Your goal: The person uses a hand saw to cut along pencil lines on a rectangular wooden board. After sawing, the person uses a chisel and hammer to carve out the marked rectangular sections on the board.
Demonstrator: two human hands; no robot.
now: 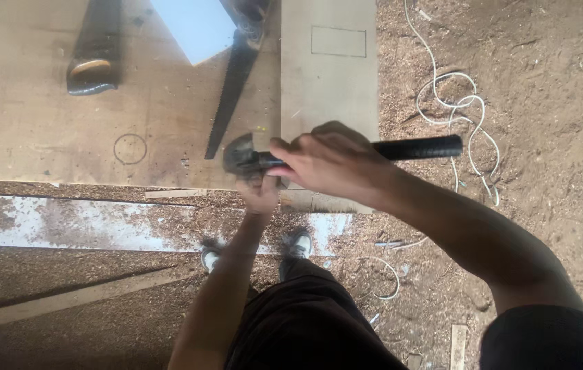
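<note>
My right hand [329, 163] grips a hammer [415, 148] by its black handle, held level over the near edge of a plywood sheet [45, 130]. The hammer's dark metal head [240, 156] points left and looks blurred. My left hand [258, 193] sits just under the hammer head at the sheet's edge, fingers curled; whether it pinches anything is hidden. A narrower wooden board [329, 82] with a pencilled rectangle lies on the sheet beneath my right hand.
A handsaw [235, 75] lies on the sheet, blade pointing toward me, with a second dark tool [94, 51] at the far left and a light blue panel [195, 24] at the top. A white cable [466, 116] loops over the sawdust-covered ground on the right. My shoes [297, 243] stand below.
</note>
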